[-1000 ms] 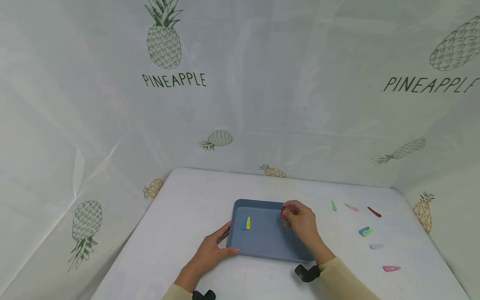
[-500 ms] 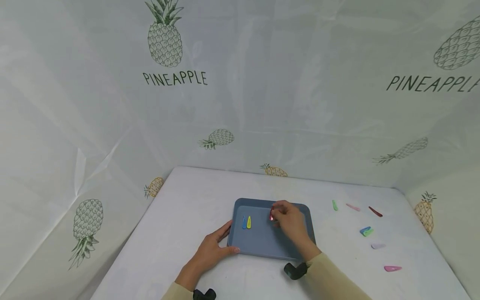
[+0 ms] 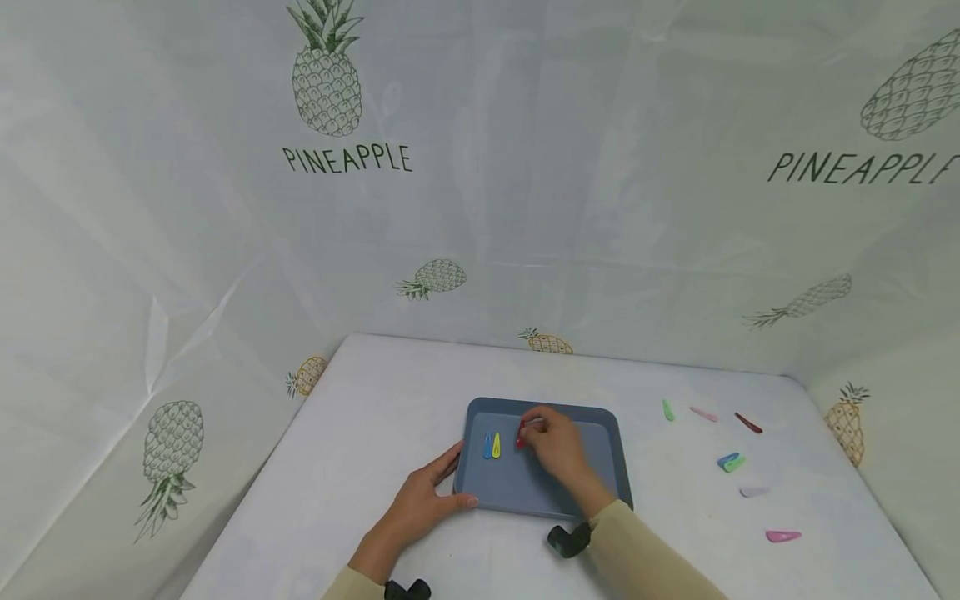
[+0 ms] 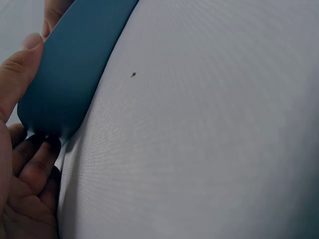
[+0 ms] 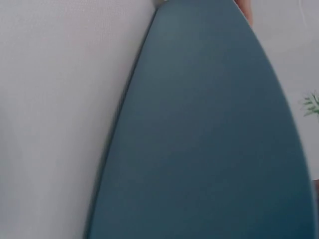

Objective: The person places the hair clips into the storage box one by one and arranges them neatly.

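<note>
A blue-grey tray (image 3: 517, 492) lies on the white table. My left hand (image 3: 423, 504) grips its left end; in the left wrist view the thumb (image 4: 25, 62) lies at the rim and the curled fingers (image 4: 37, 169) meet the tray's lower edge. Over the tray's middle, my right hand (image 3: 555, 442) pinches a red snap hair clip (image 3: 520, 435) between thumb and fingertips. Just left of it, a blue hair clip (image 3: 487, 446) and a yellow hair clip (image 3: 497, 446) lie side by side on the tray. The right wrist view is mostly filled by the tray's outer side (image 5: 199, 124).
Right of the tray, more clips are scattered on the table: a green clip (image 3: 667, 410), a pink clip (image 3: 703, 414), a dark red clip (image 3: 748, 423), a blue clip (image 3: 726, 459) overlapping a green one, a lilac clip (image 3: 753, 492) and a magenta clip (image 3: 783, 537). Pineapple-print curtain (image 3: 525, 208) surrounds the table.
My right hand has moved left across the tray with the red hair clip, towards the blue and yellow clips. The left hand and the tray have stayed in place.
</note>
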Demonstrator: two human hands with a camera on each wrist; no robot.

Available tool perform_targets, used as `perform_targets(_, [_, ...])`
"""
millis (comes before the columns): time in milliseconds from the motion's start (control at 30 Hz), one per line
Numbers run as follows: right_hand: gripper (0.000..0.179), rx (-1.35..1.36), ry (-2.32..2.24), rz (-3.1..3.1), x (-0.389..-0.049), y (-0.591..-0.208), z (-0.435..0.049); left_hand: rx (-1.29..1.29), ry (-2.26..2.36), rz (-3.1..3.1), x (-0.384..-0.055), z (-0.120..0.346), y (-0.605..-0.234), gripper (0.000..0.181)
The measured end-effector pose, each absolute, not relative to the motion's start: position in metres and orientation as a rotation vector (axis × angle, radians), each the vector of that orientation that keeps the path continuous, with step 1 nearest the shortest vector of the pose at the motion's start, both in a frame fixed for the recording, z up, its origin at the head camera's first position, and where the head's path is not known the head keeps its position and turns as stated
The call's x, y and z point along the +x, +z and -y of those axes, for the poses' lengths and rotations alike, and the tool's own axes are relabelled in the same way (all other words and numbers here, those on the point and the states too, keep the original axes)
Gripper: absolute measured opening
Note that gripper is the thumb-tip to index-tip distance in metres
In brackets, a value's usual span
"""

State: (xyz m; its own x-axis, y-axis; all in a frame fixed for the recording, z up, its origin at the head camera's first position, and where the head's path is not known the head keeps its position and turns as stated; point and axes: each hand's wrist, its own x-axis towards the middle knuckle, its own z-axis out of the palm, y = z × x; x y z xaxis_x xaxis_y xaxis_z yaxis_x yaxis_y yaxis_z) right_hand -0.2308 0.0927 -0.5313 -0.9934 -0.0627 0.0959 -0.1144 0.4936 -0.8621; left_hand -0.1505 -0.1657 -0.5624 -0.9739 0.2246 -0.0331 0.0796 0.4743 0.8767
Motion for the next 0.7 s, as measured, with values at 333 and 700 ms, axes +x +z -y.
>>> perform_targets(333, [0.014,0.23,1.513,2.712,-0.229,-0.535,-0.082,0.284,1.536,-2.563,-0.151,0.166,-0.564,0.096])
perform_targets(700, [0.011,0.285,1.312,2.753,-0.23,-0.543,-0.075,0.283,1.548,-2.565,-0.151,0.166,-0.565,0.095])
